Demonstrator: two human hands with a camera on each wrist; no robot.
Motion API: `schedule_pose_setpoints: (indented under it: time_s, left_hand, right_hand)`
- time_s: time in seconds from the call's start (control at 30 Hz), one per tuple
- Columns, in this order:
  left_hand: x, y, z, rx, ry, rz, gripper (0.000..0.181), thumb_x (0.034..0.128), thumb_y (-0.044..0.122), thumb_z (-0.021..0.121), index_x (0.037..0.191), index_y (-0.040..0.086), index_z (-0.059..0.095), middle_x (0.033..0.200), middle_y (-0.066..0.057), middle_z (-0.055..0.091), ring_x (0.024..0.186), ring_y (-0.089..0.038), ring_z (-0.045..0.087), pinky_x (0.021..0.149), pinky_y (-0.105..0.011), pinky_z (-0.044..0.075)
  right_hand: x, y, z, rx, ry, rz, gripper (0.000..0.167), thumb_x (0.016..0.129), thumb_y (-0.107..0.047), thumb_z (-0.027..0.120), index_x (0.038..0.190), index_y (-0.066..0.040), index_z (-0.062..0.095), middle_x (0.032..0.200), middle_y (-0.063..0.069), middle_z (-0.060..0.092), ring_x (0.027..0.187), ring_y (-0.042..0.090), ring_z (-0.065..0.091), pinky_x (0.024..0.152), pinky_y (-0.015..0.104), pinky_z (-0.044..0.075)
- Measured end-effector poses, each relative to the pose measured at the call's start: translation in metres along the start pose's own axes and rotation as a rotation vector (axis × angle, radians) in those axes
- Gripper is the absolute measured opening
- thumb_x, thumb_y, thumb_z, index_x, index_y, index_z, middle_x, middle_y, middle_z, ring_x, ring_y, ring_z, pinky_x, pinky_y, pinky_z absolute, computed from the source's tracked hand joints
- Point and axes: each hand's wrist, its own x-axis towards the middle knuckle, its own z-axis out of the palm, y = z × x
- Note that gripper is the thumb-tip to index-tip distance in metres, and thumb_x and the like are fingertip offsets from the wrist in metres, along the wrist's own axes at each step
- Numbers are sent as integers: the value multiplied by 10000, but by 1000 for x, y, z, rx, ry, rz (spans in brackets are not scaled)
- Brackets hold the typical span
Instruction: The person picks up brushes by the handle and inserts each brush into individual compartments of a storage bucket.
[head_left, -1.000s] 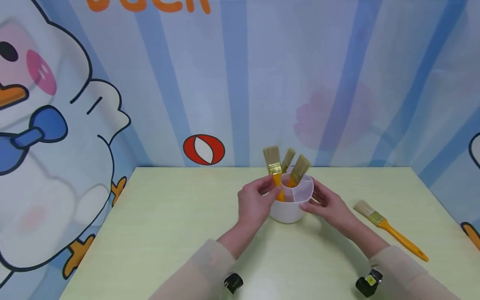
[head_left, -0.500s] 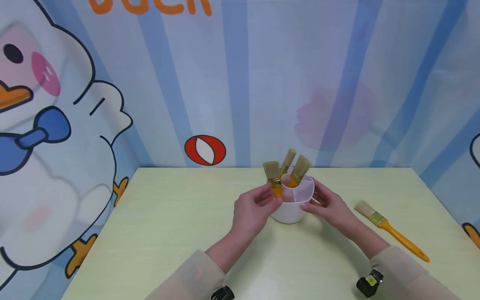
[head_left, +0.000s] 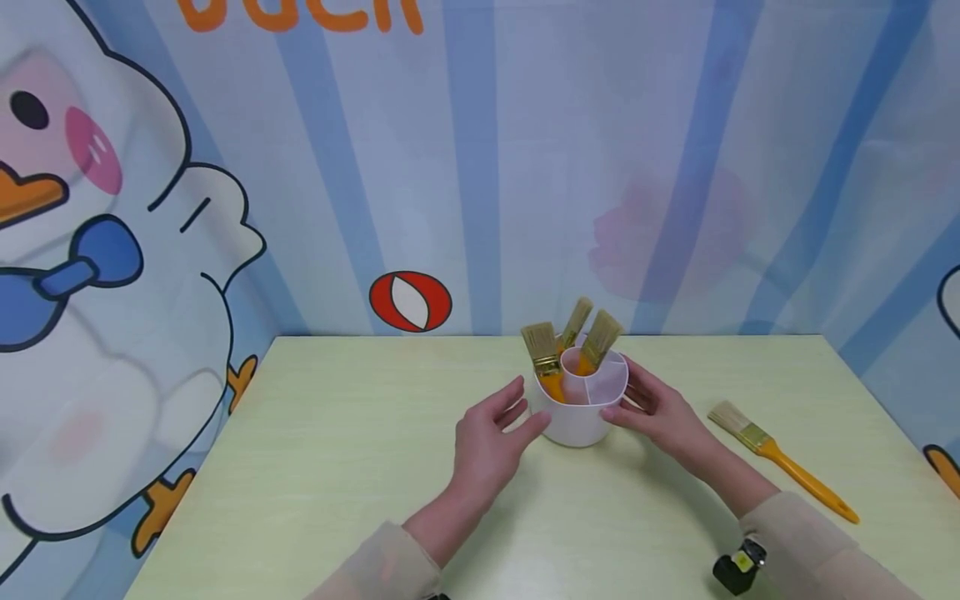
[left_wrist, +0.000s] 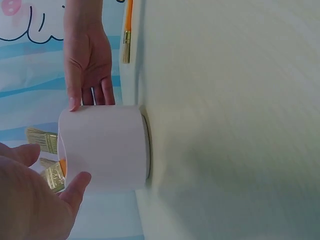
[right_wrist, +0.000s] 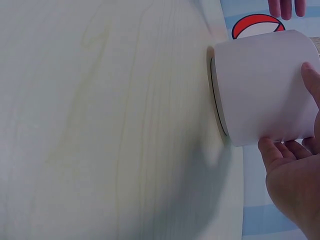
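Note:
A white round holder (head_left: 576,427) with inner compartments stands upright on the table. Three flat paintbrushes lean in it, bristles up: one in the left compartment (head_left: 543,352), one at the back (head_left: 578,318), one in the central round cup (head_left: 602,337). My right hand (head_left: 663,410) grips the holder's right side, thumb in front and fingers behind; the right wrist view shows these fingers against its wall (right_wrist: 265,90). Just left of the holder, my left hand (head_left: 489,440) has its fingers spread and holds nothing. In the left wrist view, its thumb lies near or over the holder's wall (left_wrist: 102,150).
Another paintbrush (head_left: 783,462) with a yellow-orange handle lies on the pale wooden table (head_left: 360,442), right of the right hand. A blue striped backdrop (head_left: 525,167) with a cartoon duck (head_left: 135,333) rises behind the table's back edge.
My left hand lowered the left paintbrush into the holder's left compartment, let go of it and drew back to the left and down. My right hand has stayed on the holder.

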Motion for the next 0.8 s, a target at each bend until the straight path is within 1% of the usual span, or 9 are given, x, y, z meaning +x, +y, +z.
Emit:
schedule_pose_setpoints:
  time_s: [0.1,0.2,0.3,0.4,0.53,0.7,0.8]
  left_hand:
    - [0,-5,0,3,16,16,642,962,223,833,1544,116,584,1565,-90,586,1372,-299,629,1014,-415,587]
    - [0,-10,1,-13,24,9,658,954,211,842,1548,110,578,1571,-94,579,1389,-314,614,1027,-425,580]
    - [1,-16,4,-29,25,13,658,949,189,844,1545,100,580,1567,-108,581,1395,-329,606,1045,-448,569]
    - [4,-21,8,-25,22,24,661,948,183,844,1545,86,577,1568,-113,580,1396,-340,603,1060,-474,559]
    - [8,-24,13,-1,22,31,691,947,200,848,1562,85,554,1584,-101,565,1406,-345,593,1059,-479,557]
    - [15,-27,18,33,23,17,712,958,235,838,1587,114,528,1606,-86,543,1424,-347,576,1062,-466,556]
    - [19,-29,21,30,19,20,713,958,238,838,1585,106,528,1607,-88,541,1425,-356,573,1067,-475,554]
  right_hand:
    - [-1,-1,-1,9,1,2,915,1018,-170,757,1715,-64,174,1737,231,266,1583,454,288,1117,236,443]
    - [-3,-1,-2,19,1,5,922,1015,-162,760,1714,-57,169,1734,240,265,1582,461,285,1120,244,446]
    - [-5,-2,-2,24,4,7,928,1012,-161,763,1712,-49,166,1732,246,264,1580,464,286,1112,227,452]
    - [-7,-3,-2,20,9,9,926,1012,-163,764,1711,-45,169,1732,247,263,1578,463,290,1102,212,457]
    - [-9,-4,-1,17,10,18,921,1017,-175,760,1711,-46,169,1736,247,251,1577,462,292,1121,269,459]
    - [-12,-5,-2,19,2,31,927,1015,-180,762,1712,-46,166,1739,247,242,1571,465,303,1137,344,457]
    - [-14,-5,-3,3,2,26,928,1011,-180,768,1711,-48,174,1735,250,251,1563,465,319,1142,376,448]
